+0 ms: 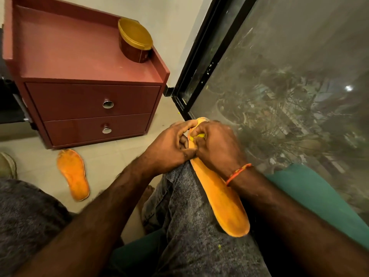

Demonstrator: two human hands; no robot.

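An orange shoe insole (221, 198) lies along my right thigh, heel end toward me. My left hand (169, 148) grips its far toe end from the left, fingers curled round the edge. My right hand (215, 146) pinches a small yellow bit (197, 136) on the insole's upper face near the toe. The two hands touch each other over the insole. A second orange insole (72, 173) lies flat on the floor to the left.
A dark red two-drawer cabinet (93, 100) stands ahead on the tiled floor, a round tub with a yellow lid (134, 43) on its top. A black-framed glass window (289, 86) runs along the right. A shoe (7, 165) peeks in at far left.
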